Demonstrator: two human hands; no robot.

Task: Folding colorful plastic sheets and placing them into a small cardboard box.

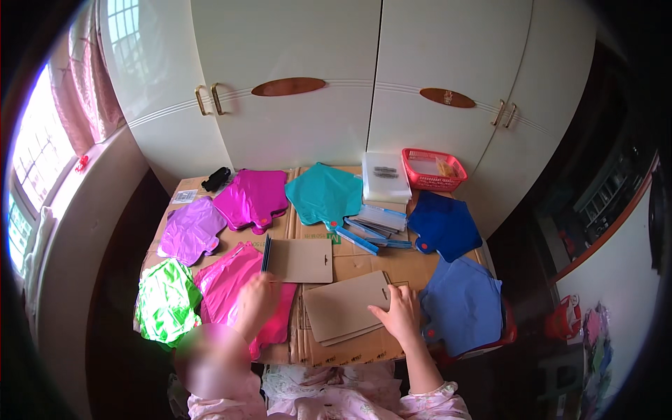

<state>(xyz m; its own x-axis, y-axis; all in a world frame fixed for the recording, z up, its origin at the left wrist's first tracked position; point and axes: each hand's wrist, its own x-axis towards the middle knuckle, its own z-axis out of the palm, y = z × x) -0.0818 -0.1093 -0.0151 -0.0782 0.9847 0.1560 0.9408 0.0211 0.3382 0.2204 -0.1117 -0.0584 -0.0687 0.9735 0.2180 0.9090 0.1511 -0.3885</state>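
Note:
My left hand (pixel 257 299) is closed in a pinch at the near end of a thin dark blue piece (pixel 266 253), seen edge-on. This piece stands along the left side of a brown cardboard card (pixel 301 261). My right hand (pixel 400 313) has its thumb and fingers apart at the right edge of a small stack of brown cards (pixel 343 308), near the slot cut in the top one. Under my left wrist lies a shiny pink foil balloon (pixel 227 280), flat and partly hidden by the hand.
Flat foil balloons lie around the cardboard-covered table (pixel 371 264): green (pixel 168 297), purple (pixel 190 231), magenta (pixel 252 198), teal (pixel 324 192), navy (pixel 446 225) and blue (pixel 462 304). Blue-edged packets (pixel 374 227), clear bags (pixel 387 178) and a red basket (pixel 434 183) sit at the back right.

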